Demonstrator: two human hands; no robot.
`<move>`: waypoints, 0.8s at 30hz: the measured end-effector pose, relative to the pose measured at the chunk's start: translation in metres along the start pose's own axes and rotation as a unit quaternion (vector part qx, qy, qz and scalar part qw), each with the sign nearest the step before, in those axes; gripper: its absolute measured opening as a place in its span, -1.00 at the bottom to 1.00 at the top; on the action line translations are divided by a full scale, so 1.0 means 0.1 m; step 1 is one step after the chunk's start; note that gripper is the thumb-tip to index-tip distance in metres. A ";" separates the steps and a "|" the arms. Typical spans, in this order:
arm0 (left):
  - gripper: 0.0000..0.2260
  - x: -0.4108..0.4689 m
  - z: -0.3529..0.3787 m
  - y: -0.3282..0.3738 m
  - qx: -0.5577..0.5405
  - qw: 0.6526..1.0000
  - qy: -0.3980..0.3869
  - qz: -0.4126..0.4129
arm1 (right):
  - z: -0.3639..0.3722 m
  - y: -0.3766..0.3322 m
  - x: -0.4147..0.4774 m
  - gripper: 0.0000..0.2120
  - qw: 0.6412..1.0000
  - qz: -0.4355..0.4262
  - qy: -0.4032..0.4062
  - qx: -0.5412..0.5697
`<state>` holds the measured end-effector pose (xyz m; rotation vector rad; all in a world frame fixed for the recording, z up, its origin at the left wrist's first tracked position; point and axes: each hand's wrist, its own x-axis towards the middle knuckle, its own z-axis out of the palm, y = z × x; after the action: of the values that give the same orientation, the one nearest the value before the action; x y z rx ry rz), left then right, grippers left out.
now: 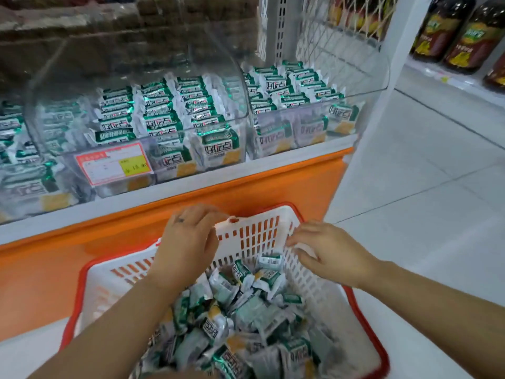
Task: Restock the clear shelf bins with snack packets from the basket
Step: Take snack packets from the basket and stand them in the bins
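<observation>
White slotted plastic basket with a red rim point(257, 228), seen from the head camera, stands at lower centre, just in front of an orange shelf base point(191, 203). Loose green-and-white foil snack packets point(246, 318) fill the basket in an unsorted heap.

The left hand point(185, 242) lies over the far wall of the basket, its fingers bent over the top edge and holding it. The right hand point(328, 250) reaches to the right-hand wall; its fingertips point(293, 240) touch the lattice, loosely bent, and whether they grip it cannot be told. Neither hand holds a packet.

Above the orange base sit clear plastic shelf bins. The middle bin point(153, 127) holds packets of the same kind, standing in rows, and bears a red-framed price label with a yellow patch point(113, 166) on its front. The right bin point(300, 110) is likewise stocked, rows behind and upright packets against its front wall. A further bin at far left is only partly in view.

A white metal upright point(382, 77) stands right of the bins. Dark bottles with yellow labels point(451, 34) stand on a shelf at upper right, above a pale tiled floor point(437, 173).
</observation>
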<state>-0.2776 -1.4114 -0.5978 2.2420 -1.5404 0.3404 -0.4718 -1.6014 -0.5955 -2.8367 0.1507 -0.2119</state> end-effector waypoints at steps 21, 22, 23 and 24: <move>-0.58 -0.16 0.05 0.08 -0.056 0.951 -0.285 -0.107 | 0.45 -0.26 0.18 -0.60 0.930 0.117 -0.321 0.135; -0.61 -0.13 -0.03 0.15 -0.133 0.936 -0.305 -0.114 | 0.27 -0.26 0.19 -0.59 0.934 0.113 -0.307 0.146; -0.64 -0.09 -0.13 0.22 -0.192 0.922 -0.316 -0.117 | 0.09 -0.27 0.20 -0.60 0.937 0.111 -0.291 0.156; -0.67 -0.04 -0.23 0.30 -0.235 0.911 -0.318 -0.118 | -0.08 -0.28 0.21 -0.62 0.941 0.112 -0.274 0.165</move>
<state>-0.3065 -1.4070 -0.5734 2.1889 -1.3880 -0.8257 -0.4499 -1.5794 -0.5771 -2.4072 0.2807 0.5467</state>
